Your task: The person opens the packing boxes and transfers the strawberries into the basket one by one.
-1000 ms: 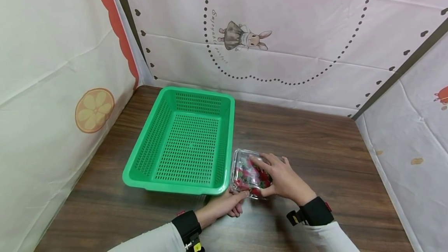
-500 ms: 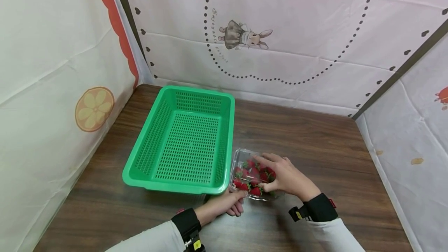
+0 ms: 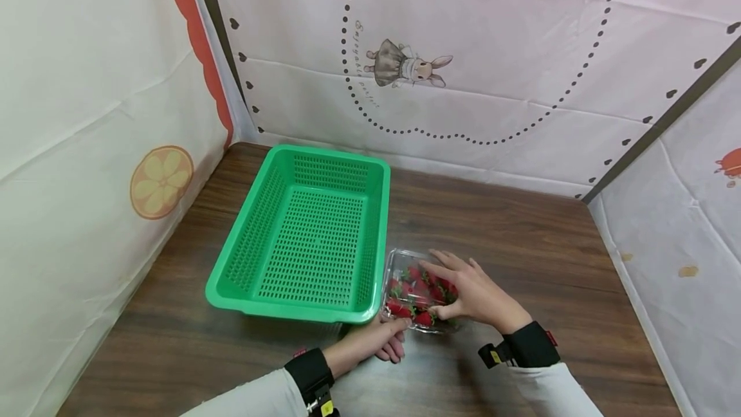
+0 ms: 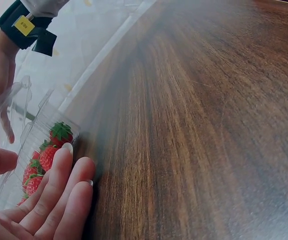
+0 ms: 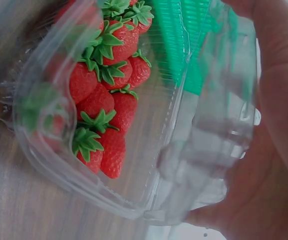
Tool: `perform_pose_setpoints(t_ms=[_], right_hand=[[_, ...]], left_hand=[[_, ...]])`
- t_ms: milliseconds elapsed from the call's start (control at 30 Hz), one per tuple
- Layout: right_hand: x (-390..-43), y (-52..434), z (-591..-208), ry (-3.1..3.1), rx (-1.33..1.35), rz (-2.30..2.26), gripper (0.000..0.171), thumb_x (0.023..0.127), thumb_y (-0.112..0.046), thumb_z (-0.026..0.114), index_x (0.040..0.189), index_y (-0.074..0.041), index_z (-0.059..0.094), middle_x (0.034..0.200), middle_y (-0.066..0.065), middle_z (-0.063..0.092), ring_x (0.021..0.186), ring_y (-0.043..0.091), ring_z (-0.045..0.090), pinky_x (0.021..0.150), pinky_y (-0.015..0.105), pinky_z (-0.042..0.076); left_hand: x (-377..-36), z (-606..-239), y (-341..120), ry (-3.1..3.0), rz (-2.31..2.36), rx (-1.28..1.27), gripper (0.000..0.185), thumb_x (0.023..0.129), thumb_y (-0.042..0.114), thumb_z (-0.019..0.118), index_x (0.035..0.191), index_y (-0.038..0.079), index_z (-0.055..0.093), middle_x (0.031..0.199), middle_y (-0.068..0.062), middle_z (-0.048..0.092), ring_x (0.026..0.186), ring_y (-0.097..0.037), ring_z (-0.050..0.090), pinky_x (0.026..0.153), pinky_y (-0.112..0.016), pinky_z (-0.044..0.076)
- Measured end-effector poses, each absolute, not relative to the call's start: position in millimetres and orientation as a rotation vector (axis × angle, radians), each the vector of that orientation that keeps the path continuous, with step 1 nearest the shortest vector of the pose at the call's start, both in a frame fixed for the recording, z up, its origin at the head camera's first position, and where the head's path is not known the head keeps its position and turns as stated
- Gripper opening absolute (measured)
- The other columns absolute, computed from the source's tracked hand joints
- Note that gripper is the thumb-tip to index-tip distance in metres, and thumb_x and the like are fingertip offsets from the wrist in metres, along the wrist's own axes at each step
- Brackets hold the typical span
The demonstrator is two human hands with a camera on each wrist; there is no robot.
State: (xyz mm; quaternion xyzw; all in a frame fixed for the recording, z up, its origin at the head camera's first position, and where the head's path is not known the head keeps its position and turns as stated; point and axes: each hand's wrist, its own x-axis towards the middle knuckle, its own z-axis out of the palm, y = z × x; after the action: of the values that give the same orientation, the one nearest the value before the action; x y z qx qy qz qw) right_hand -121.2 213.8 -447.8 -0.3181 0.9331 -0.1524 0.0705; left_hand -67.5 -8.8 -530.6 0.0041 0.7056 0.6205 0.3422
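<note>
Here we log the clear container [image 3: 393, 268] of strawberries [image 3: 419, 291] on the table [image 3: 521, 237], just right of the green basket [image 3: 318, 243], between right grip [image 3: 470, 293], pinching its lid [image 5: 208, 135], and left grip [image 3: 373, 336], thumb at the near-left corner; whether that one pinches, we cannot tell.

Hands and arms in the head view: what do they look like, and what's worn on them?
The left hand and right hand are gloveless. The sleeves are plain and pale grey. Each wrist wears a black band with a small red tag and a black block bearing a yellow label; its print is too small to read there.
</note>
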Motion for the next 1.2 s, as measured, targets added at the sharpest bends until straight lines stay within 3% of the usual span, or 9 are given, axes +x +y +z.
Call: perform_pose_setpoints(t_ms=[200, 333, 533, 667, 800, 967, 1200], right_hand=[[-118, 215, -437, 2.872, -0.990, -0.413, 0.066, 0.080, -0.045, 0.073, 0.139, -0.021, 0.054, 0.148, 0.013, 0.046, 0.136, 0.035, 0.043, 0.106, 0.073, 0.017], [-116, 216, -427, 2.965, -1.045, -0.402, 0.057, 0.080, -0.043, 0.075, 0.130, -0.018, 0.061, 0.137, 0.011, 0.057, 0.127, 0.031, 0.052, 0.106, 0.071, 0.021], [-117, 226, -425, 3.195, -1.228, -0.578, 0.052, 0.080, -0.037, 0.076, 0.124, -0.014, 0.065, 0.119, 0.007, 0.067, 0.111, 0.026, 0.060, 0.107, 0.056, 0.032], [-130, 246, -450, 3.320, -1.299, -0.656, 0.057, 0.082, -0.042, 0.073, 0.132, -0.020, 0.060, 0.124, 0.002, 0.065, 0.117, 0.020, 0.057, 0.111, 0.044, 0.031], [-122, 249, -439, 3.391, -1.177, -0.674, 0.065, 0.079, -0.032, 0.077, 0.139, -0.023, 0.053, 0.126, 0.005, 0.063, 0.115, 0.024, 0.057, 0.103, 0.048, 0.036], [-115, 253, -436, 3.471, -0.919, -0.724, 0.067, 0.088, -0.028, 0.070, 0.148, -0.026, 0.040, 0.134, 0.011, 0.056, 0.119, 0.029, 0.054, 0.099, 0.051, 0.038], [-118, 255, -443, 3.465, -0.566, -0.850, 0.084, 0.086, -0.006, 0.070, 0.155, -0.012, 0.022, 0.139, 0.024, 0.049, 0.113, 0.039, 0.055, 0.088, 0.054, 0.044]], left_hand=[[-67, -532, -10, 1.835, 1.602, 0.004, 0.049, 0.093, 0.050, 0.053, 0.089, 0.003, 0.064, 0.066, 0.001, 0.066, 0.058, -0.009, 0.063, 0.056, -0.023, 0.049], [-67, -534, -9, 1.829, 1.616, -0.002, 0.048, 0.093, 0.051, 0.053, 0.088, 0.003, 0.063, 0.066, 0.000, 0.066, 0.057, -0.009, 0.062, 0.056, -0.023, 0.049], [-68, -534, -9, 1.810, 1.647, -0.008, 0.047, 0.093, 0.047, 0.054, 0.086, 0.002, 0.065, 0.061, 0.002, 0.064, 0.053, -0.008, 0.061, 0.052, -0.021, 0.048], [-69, -534, -9, 1.798, 1.658, -0.004, 0.046, 0.094, 0.046, 0.053, 0.085, 0.002, 0.065, 0.059, 0.003, 0.063, 0.051, -0.007, 0.060, 0.050, -0.020, 0.047], [-69, -535, -10, 1.794, 1.659, 0.005, 0.046, 0.094, 0.046, 0.053, 0.084, 0.003, 0.064, 0.059, 0.004, 0.063, 0.051, -0.007, 0.060, 0.051, -0.020, 0.047], [-69, -536, -11, 1.797, 1.661, 0.015, 0.047, 0.094, 0.047, 0.053, 0.083, 0.003, 0.065, 0.059, 0.005, 0.063, 0.052, -0.007, 0.060, 0.051, -0.021, 0.047], [-70, -535, -10, 1.784, 1.664, 0.024, 0.047, 0.094, 0.047, 0.054, 0.083, 0.003, 0.065, 0.059, 0.005, 0.063, 0.052, -0.007, 0.060, 0.051, -0.021, 0.047]])
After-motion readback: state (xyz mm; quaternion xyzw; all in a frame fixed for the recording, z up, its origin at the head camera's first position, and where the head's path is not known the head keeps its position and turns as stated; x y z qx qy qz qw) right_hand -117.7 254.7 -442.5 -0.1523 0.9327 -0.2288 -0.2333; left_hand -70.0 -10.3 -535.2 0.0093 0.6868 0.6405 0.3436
